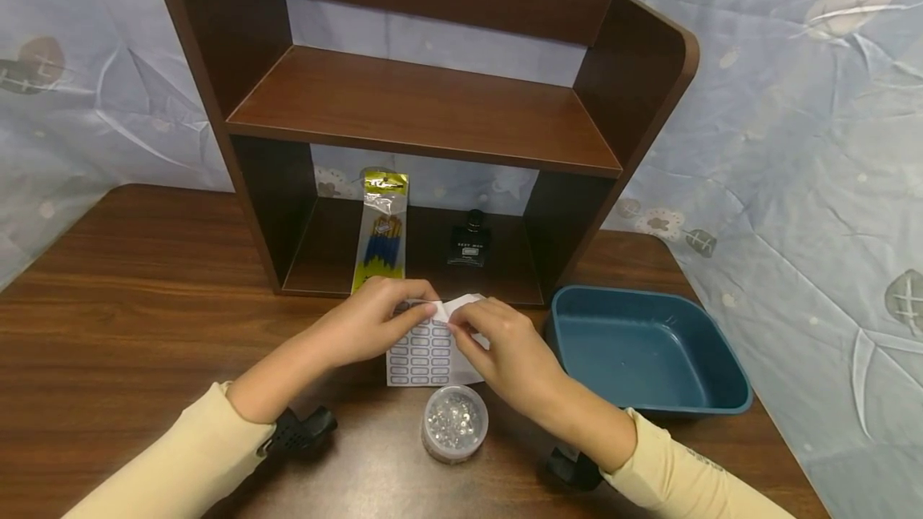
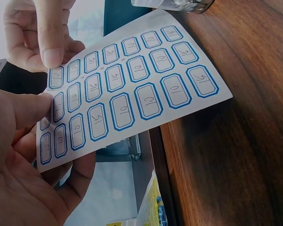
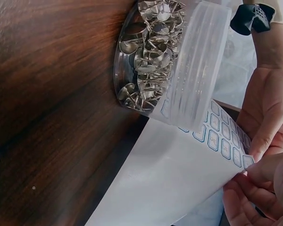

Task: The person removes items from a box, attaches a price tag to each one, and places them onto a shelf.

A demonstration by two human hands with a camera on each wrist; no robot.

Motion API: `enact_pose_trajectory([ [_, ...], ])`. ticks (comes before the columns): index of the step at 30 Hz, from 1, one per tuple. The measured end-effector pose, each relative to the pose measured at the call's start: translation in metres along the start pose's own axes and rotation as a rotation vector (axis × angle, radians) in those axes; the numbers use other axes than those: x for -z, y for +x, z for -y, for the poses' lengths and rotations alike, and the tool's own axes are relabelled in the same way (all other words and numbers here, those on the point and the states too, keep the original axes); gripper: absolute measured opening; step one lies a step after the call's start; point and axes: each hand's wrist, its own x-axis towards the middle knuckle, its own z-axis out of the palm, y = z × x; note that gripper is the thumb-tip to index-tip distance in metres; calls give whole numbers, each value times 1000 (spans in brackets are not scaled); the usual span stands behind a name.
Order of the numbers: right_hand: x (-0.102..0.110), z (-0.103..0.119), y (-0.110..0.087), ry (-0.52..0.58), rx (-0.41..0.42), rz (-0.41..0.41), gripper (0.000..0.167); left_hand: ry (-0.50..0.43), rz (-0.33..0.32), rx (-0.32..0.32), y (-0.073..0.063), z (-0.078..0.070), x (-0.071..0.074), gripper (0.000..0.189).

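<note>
Both hands meet at the far edge of a sheet of blue-bordered labels point(image 1: 421, 355), many with handwritten numbers. The left hand point(image 1: 375, 315) pinches the sheet, its thumb on the printed face in the left wrist view. At the same edge, the right hand point(image 1: 508, 343) pinches the paper with thumb and fingertips. A plain white paper part point(image 3: 165, 174) extends beside the labels in the right wrist view. Close to the near edge of the sheet stands a clear round tub of metal thumbtacks point(image 1: 454, 423). Whether a label is lifted at the fingertips is too small to tell.
Behind the hands stands a brown two-tier shelf point(image 1: 425, 110). Its lower tier holds a packet of blue-and-yellow sticks point(image 1: 384, 239) and a dark bottle point(image 1: 470, 243). A teal plastic bin point(image 1: 642, 351) sits to the right on the wooden table point(image 1: 144, 327).
</note>
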Motion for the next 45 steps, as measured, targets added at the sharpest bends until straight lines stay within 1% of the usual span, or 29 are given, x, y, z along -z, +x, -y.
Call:
enact_pose_trajectory([
  [10, -1, -1, -2, 17, -7, -2, 3, 8, 4, 12, -1, 3, 0, 11],
  [18, 0, -3, -4, 49, 10, -32, 6, -2, 11, 47, -4, 7, 3, 11],
  [22, 1, -5, -5, 83, -17, -37, 6, 13, 12, 60, -8, 10, 5, 11],
  [26, 4, -5, -7, 133, -64, -42, 5, 19, 4, 70, -16, 15, 10, 10],
  [31, 8, -7, -10, 173, -94, -71, 6, -1, 12, 94, -28, 20, 18, 10],
  [38, 13, -9, -14, 262, -118, -78, 6, -9, 40, 138, -47, 29, 29, 8],
  [43, 16, -10, -18, 279, -138, -73, 7, -16, 76, 181, -59, 38, 36, 8],
  [45, 17, -10, -19, 275, -137, -72, 4, -20, 93, 192, -63, 42, 38, 9],
])
